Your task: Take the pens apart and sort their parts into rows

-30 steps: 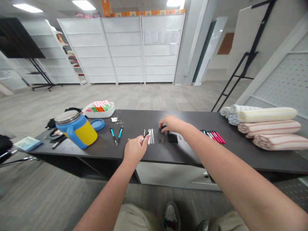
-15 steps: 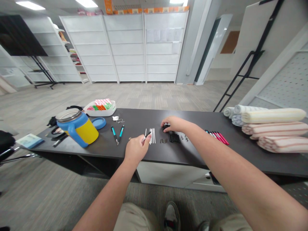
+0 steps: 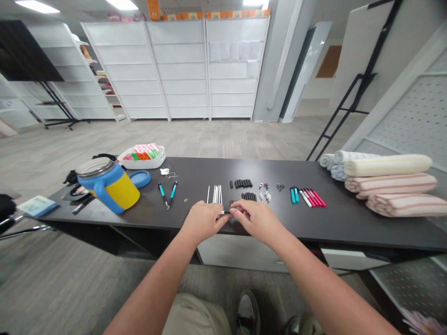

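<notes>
My left hand [image 3: 205, 219] is closed around a thin white and black pen part [image 3: 226, 212] held level above the table's front edge. My right hand [image 3: 257, 217] pinches its black end, and the two hands almost touch. What the right fingers cover cannot be made out. Just beyond the left hand lie several white pen refills [image 3: 217, 193] in a row. Short black pen grips [image 3: 243, 183] form a row farther back, and black pen pieces [image 3: 249, 196] lie beyond the right hand. Small springs [image 3: 231, 203] are partly hidden by my fingers.
Teal pen barrels [image 3: 294, 195] and red ones [image 3: 316, 197] lie at the right, near rolled towels [image 3: 387, 165]. Small metal parts [image 3: 280, 186] sit behind. Two teal pens [image 3: 172, 194], a blue-yellow mug [image 3: 115, 188] and a white tray [image 3: 153, 162] are at the left.
My right hand has come back from the black grips toward my left hand and now grips the black end of the pen part. The left hand has lowered slightly toward the front edge.
</notes>
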A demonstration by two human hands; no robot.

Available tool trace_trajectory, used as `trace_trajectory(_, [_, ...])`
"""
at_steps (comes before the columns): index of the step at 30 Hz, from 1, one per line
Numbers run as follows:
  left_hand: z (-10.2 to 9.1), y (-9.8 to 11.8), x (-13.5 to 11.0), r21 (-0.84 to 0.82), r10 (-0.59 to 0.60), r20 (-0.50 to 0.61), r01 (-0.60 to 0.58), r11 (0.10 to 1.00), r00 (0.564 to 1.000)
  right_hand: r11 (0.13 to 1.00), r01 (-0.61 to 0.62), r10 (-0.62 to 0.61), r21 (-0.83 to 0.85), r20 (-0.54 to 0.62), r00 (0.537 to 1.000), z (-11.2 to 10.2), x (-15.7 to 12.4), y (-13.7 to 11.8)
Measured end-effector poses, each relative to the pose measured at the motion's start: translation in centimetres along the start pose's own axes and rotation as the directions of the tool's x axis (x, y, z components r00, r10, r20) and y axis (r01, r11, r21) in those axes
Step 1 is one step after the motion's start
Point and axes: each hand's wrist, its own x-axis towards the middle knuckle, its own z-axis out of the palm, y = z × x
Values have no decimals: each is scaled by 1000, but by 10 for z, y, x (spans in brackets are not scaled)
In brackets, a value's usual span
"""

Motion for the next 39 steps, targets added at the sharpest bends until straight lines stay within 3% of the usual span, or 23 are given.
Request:
trace_trajectory(6, [1, -1, -1, -40, 37, -42, -39, 998, 998, 995, -54, 50, 80, 49, 998, 11, -5, 17])
trace_trajectory(11, [3, -5, 0, -65, 71, 4, -71, 995, 997, 988, -62, 58, 141, 31, 998, 10, -5, 20])
trace_trajectory(17, [4, -6, 2, -68, 83, 34, -81, 994, 996, 991, -17, 18, 130, -1, 1000, 12, -8, 21])
trace_trajectory(25, [6, -8, -3, -101, 111, -30, -113, 988, 993, 996, -33, 32, 88, 6, 999, 12, -6, 20])
trace_trajectory(32, [11, -11, -1, -184, 94, -11, -94, 978, 996, 995, 39, -40, 87, 17, 999, 13, -4, 25])
trace_trajectory(39, [4, -7, 0, -188, 48, -1, -47, 981, 999, 990, -20, 25, 141, -32, 999, 12, -7, 21])
